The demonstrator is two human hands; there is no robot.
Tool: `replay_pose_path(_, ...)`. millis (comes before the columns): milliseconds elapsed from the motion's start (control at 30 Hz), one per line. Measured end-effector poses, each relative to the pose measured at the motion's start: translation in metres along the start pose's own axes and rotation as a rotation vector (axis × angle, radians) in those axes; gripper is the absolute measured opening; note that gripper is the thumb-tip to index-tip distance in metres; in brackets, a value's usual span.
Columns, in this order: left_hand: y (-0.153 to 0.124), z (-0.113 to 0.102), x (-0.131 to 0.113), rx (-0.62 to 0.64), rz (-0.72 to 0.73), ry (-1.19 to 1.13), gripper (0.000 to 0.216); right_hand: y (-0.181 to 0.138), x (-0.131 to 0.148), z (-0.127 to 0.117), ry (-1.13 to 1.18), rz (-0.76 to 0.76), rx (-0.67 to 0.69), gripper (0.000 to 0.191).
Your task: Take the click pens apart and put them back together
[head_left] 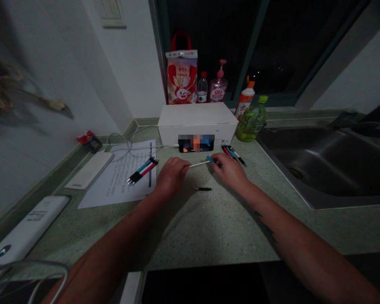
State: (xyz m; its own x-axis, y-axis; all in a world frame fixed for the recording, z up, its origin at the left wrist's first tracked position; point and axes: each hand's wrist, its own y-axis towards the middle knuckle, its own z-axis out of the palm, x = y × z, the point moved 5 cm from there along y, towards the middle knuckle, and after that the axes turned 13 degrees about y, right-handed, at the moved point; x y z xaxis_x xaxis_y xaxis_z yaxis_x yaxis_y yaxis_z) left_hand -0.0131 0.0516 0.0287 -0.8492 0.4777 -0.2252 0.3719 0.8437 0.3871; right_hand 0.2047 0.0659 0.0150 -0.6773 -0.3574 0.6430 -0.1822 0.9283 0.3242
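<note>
White refill point(199, 164) pinched by left hand point(173, 172), right hand point(230, 168) clamped on blue pen piece point(210, 159), counter point(190, 236) stretching to its front edge, sink point(281, 169) well rightward, forearms point(274, 217) angled inward.

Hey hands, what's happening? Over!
Left hand gripping thin white stick. Right hand holding blue piece at stick's other end. Black pen part lying on counter, below both hands.

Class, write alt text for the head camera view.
A person's left hand holds a thin white rod reaching toward a small blue piece in the right hand, above a speckled green counter; a short black pen part lies in front, a white rectangular box behind.
</note>
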Motion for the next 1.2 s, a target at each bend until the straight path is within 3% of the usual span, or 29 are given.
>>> replay_pose_path(100,0.000,-0.004,0.003,-0.056,-0.027,0.021,0.025,-0.002,0.005,-0.001,-0.057,-0.021,0.031,0.023)
replay_pose_path(400,0.000,-0.005,0.003,-0.030,-0.028,0.122,0.030,-0.005,0.018,-0.002,-0.173,-0.060,0.084,0.025)
replay_pose_path(600,-0.002,0.004,-0.003,-0.041,0.117,0.169,0.021,-0.007,0.028,0.008,-0.211,-0.212,0.173,0.020)
replay_pose_path(733,-0.007,0.000,-0.006,-0.229,0.146,0.119,0.016,-0.010,0.028,0.013,-0.165,-0.232,0.176,0.020)
replay_pose_path(800,-0.011,-0.007,-0.007,-0.350,0.098,0.116,0.026,-0.009,0.025,0.009,-0.129,-0.201,0.112,0.029)
replay_pose_path(867,-0.013,-0.010,-0.011,-0.373,0.095,0.099,0.029,-0.009,0.022,0.004,-0.098,-0.171,0.037,0.041)
replay_pose_path(933,-0.014,-0.007,-0.019,-0.268,0.177,0.060,0.024,-0.009,0.020,0.001,-0.076,-0.157,-0.011,0.047)
replay_pose_path(1100,-0.017,0.016,-0.037,0.137,0.389,0.038,0.012,-0.009,0.018,0.000,-0.054,-0.117,-0.046,0.044)
replay_pose_path(1200,-0.016,0.021,-0.039,0.206,0.380,0.069,0.006,-0.008,0.018,-0.001,-0.045,-0.128,-0.056,0.042)
